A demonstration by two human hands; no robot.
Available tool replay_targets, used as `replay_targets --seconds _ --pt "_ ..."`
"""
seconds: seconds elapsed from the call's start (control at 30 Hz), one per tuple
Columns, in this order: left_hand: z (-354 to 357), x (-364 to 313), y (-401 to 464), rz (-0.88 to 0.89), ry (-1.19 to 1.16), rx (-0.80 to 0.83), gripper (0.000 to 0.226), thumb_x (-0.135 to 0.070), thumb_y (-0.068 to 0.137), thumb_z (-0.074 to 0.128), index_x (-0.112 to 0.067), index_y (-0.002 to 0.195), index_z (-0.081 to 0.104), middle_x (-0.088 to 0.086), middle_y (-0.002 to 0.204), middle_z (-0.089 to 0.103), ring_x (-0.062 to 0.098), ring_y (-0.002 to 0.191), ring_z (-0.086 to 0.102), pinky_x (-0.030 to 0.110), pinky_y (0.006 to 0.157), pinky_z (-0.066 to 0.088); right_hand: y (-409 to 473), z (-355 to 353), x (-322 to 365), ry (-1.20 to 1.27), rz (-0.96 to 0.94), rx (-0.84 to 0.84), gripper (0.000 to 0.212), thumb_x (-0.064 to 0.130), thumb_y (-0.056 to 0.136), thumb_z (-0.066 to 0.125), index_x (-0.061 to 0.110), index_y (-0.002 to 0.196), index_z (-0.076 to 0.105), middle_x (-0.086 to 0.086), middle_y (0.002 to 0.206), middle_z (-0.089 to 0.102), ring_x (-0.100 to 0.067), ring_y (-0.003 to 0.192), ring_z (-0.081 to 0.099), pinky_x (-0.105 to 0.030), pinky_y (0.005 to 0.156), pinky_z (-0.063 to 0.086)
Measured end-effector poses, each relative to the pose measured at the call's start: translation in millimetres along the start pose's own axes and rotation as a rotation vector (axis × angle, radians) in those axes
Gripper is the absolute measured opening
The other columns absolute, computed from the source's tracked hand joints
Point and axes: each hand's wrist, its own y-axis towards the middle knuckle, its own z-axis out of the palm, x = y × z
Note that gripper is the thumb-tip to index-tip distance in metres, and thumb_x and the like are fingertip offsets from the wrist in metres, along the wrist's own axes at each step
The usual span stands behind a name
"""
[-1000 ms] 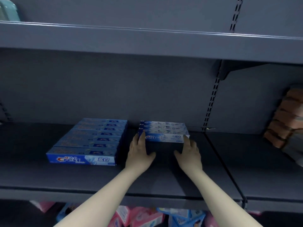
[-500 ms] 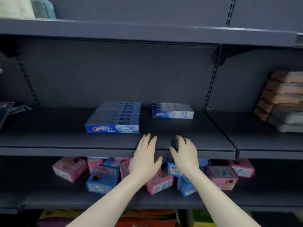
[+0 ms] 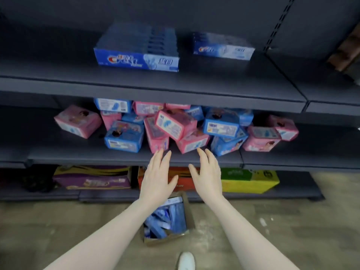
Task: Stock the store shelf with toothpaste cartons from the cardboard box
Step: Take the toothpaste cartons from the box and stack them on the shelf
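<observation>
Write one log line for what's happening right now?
left hand: open, empty | right hand: open, empty | toothpaste cartons: two groups on shelf | cardboard box: on floor, more cartons inside

Only one view was given, a wide-angle camera worn on the person's head. It faced the shelving straight on and tilted downward, so the shelf with the toothpaste cartons [image 3: 136, 55] sat high toward 12 o'clock and the floor [image 3: 58, 230] filled the lower band. The cardboard box [image 3: 167, 221] lay almost straight below the lens near 6 o'clock, with a white shoe tip [image 3: 186, 260] at the bottom edge. Both forearms entered from 7 and 5 o'clock, the left hand [image 3: 157, 178] and right hand [image 3: 208, 176] near the centre, close to the camera. The shelf edges bowed with the wide lens, and the picture was slightly blurred.
</observation>
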Motion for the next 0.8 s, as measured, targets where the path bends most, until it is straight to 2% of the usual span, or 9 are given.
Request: replay_targets --seconds 0.3,0.47,0.63,0.7,0.8 --pt "103.1 76.0 -29.5 -0.212 -0.024 0.131 0.071 -0.030 0.088 0.060 -0.013 0.147 0.024 0.007 0.155 0.019 0.022 0.145 0.013 0.035 0.118 0.019 -22.7 119.8 -60.6 0.056 0.119 0.235 0.051 0.026 0.093 0.052 0.017 0.141 0.036 -0.005 0.144 0.037 -0.020 0.135 0.032 -0.030 0.108 0.026" --pt "195.6 133.4 -39.6 -0.335 -0.014 0.238 0.070 -0.031 0.089 0.058 -0.014 0.147 0.023 0.007 0.154 0.019 0.022 0.144 0.013 0.030 0.114 0.017 -27.4 216.6 -118.3 0.124 0.236 0.342 0.049 0.019 0.090 0.056 0.013 0.136 0.043 -0.009 0.133 0.046 -0.025 0.124 0.043 -0.031 0.100 0.033" --pt "299.3 180.3 -54.6 -0.457 -0.019 0.364 0.066 -0.035 0.089 0.057 -0.013 0.144 0.028 0.008 0.148 0.029 0.024 0.136 0.025 0.030 0.108 0.023 -25.7 319.0 -179.9 0.148 0.366 0.475 0.053 0.020 0.086 0.061 0.009 0.135 0.043 -0.018 0.127 0.049 -0.032 0.121 0.045 -0.035 0.099 0.034" --pt "339.3 195.8 -57.3 -0.541 -0.056 0.403 0.068 -0.036 0.088 0.058 -0.013 0.144 0.027 0.008 0.147 0.029 0.025 0.135 0.026 0.030 0.109 0.022 -21.2 355.0 -202.7 0.175 0.458 0.513 0.055 0.020 0.083 0.064 0.009 0.133 0.044 -0.018 0.126 0.050 -0.031 0.122 0.043 -0.034 0.097 0.035" --pt "393.0 218.7 -57.3 -0.746 -0.150 0.482 0.071 -0.036 0.085 0.062 -0.013 0.143 0.029 0.010 0.145 0.031 0.028 0.134 0.029 0.035 0.106 0.028 -15.8 403.6 -237.1 0.161 0.583 0.591 0.069 0.032 0.072 0.070 0.007 0.131 0.044 -0.016 0.126 0.052 -0.032 0.121 0.046 -0.035 0.094 0.040"
